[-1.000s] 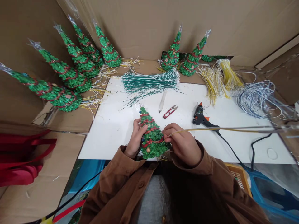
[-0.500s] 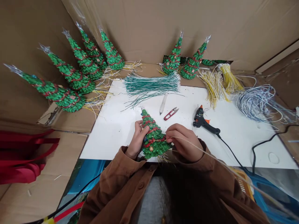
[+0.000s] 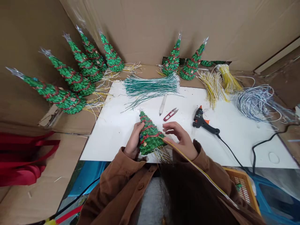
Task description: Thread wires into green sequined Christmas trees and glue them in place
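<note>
My left hand (image 3: 134,140) is closed around the left side of a small green Christmas tree (image 3: 150,132) with a red garland and small ornaments. The tree leans, its tip pointing away from me, and thin white and yellow wires (image 3: 161,153) hang out of its base. At its right side is my right hand (image 3: 179,139), thumb and fingers apart. A long yellow-and-white wire (image 3: 199,167) runs from the tree past my right thumb and over my right sleeve. Beyond the tree lie red thread snips (image 3: 170,114) and a white pen-like tool (image 3: 163,104).
Several similar trees (image 3: 64,98) stand along the cardboard walls. On the white board (image 3: 110,125) lie a bundle of green wires (image 3: 151,84) and a black glue gun (image 3: 203,122) with its cord. Yellow-white wire bundles (image 3: 213,86) and a coiled wire heap (image 3: 255,101) are at right.
My right hand's fingers have spread from a pinch at the tree's side. The tree has shifted slightly left, and the long wire now lies lower, along my right sleeve.
</note>
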The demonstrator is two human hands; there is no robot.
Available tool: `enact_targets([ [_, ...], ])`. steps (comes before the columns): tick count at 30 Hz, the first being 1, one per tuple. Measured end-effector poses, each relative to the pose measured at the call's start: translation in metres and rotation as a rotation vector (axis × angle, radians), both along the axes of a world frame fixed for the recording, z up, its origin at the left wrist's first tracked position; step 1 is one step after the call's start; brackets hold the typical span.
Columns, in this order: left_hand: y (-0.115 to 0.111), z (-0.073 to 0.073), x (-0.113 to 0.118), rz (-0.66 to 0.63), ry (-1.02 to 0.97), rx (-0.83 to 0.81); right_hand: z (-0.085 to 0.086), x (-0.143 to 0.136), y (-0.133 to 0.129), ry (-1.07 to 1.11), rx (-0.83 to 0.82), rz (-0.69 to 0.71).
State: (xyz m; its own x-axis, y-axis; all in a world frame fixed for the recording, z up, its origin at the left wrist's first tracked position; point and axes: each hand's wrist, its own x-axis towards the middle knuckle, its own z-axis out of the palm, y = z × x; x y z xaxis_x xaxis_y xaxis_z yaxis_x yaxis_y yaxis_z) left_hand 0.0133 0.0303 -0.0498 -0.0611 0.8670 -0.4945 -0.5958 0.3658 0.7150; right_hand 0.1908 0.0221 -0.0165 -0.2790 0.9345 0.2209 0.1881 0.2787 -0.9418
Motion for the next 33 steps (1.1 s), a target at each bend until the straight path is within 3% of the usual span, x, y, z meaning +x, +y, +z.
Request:
enact_targets([
  [2,0.001,0.001,0.000,-0.002,-0.097,-0.031,-0.004,-0.002,-0.010,-0.014,0.095,-0.223],
  [3,0.002,0.001,0.000,0.002,-0.142,-0.042,-0.004,-0.002,-0.015,-0.057,0.170,-0.270],
  [6,0.003,0.004,0.000,0.039,-0.230,-0.046,-0.002,-0.005,-0.025,-0.241,0.397,-0.154],
  [8,0.004,0.006,0.001,0.031,-0.276,-0.039,-0.004,-0.010,-0.029,-0.310,0.460,-0.085],
  [11,0.005,0.008,0.004,0.004,-0.354,0.007,-0.014,-0.019,-0.031,-0.313,0.437,-0.171],
  [16,0.007,0.010,0.010,0.086,-0.437,0.062,-0.019,-0.032,-0.028,-0.374,0.519,-0.329],
  [20,0.006,0.014,0.011,0.138,-0.437,0.016,-0.012,-0.041,-0.023,-0.258,0.310,-0.439],
  [27,0.006,0.013,0.010,0.126,-0.406,0.023,-0.014,-0.063,-0.023,-0.046,0.010,-0.443],
  [33,0.006,0.008,0.010,0.162,-0.378,0.104,-0.015,-0.077,-0.021,0.260,-0.251,-0.449],
])
